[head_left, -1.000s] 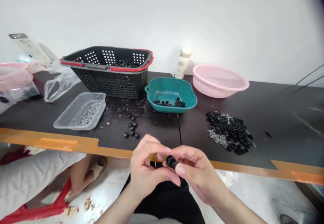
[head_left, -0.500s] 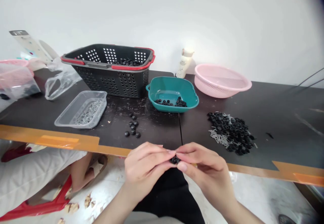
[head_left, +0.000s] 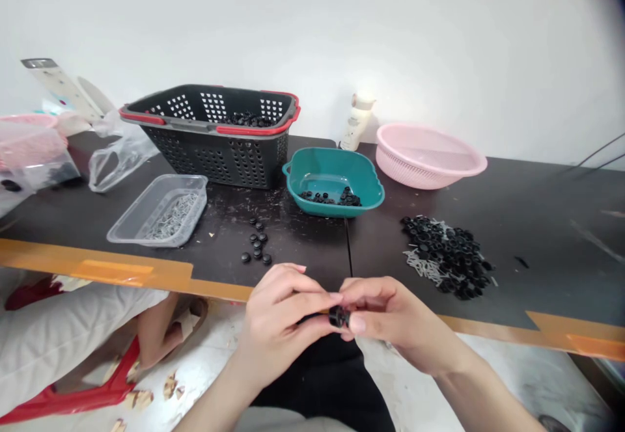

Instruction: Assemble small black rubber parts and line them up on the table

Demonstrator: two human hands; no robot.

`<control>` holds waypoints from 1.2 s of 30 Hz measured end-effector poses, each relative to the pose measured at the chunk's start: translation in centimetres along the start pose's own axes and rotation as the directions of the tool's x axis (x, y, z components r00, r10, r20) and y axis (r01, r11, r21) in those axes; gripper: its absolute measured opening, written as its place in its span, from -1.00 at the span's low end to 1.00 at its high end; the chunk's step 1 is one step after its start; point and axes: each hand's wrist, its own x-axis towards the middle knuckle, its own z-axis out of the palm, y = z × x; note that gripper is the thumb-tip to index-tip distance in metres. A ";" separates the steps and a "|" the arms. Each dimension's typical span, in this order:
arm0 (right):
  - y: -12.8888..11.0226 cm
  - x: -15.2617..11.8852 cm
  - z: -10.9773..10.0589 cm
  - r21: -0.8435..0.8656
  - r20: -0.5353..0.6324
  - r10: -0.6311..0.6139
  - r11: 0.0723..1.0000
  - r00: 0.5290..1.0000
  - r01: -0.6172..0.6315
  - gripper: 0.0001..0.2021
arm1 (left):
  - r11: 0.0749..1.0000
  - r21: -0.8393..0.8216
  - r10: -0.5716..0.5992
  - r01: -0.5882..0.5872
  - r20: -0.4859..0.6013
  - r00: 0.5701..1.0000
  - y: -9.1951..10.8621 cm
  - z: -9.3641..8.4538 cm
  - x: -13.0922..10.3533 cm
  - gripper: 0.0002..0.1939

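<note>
- Left hand (head_left: pixel 280 318): our fingertips pinch one side of a small black cap (head_left: pixel 338 316), held in the air just in front of the table (head_left: pixel 537 237) edge.
- Right hand (head_left: pixel 395 318): thumb and forefinger closed on the cap's other side.
- Risk, as we judge it: the cap is tiny and held by fingertips only; a slip would drop it to the floor (head_left: pixel 488 380), since it hangs off the table.
- Loose caps (head_left: pixel 255 246): a small cluster just beyond our hands; a stray sleeve could scatter them.
- Pile of black parts and pins (head_left: pixel 444 256): near our right hand, unwalled, easily swept.
- Teal bowl (head_left: pixel 333 188), black basket (head_left: pixel 209 133), clear tray (head_left: pixel 159 214): farther back.
</note>
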 end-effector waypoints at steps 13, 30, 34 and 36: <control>0.4 -0.1 -0.4 -0.058 0.058 0.054 0.997 0.997 -0.050 -0.78 | 0.998 0.052 -0.023 0.019 0.081 0.996 0.0 0.1 -0.4 -0.86; 2.5 -0.7 0.6 -0.028 -0.072 -0.021 0.999 0.997 0.019 -0.78 | 0.980 0.163 0.090 -0.116 0.158 0.983 0.2 0.3 -0.3 -0.86; 3.2 -0.3 0.4 -0.058 -0.116 -0.077 0.996 0.990 0.071 -0.77 | 0.983 0.153 0.077 -0.099 0.146 0.986 -0.3 0.8 -0.6 -0.87; 3.2 0.1 -0.1 -0.076 -0.121 -0.066 0.995 0.990 0.057 -0.76 | 0.986 0.154 0.036 -0.058 0.142 0.989 -0.6 1.1 -0.7 -0.88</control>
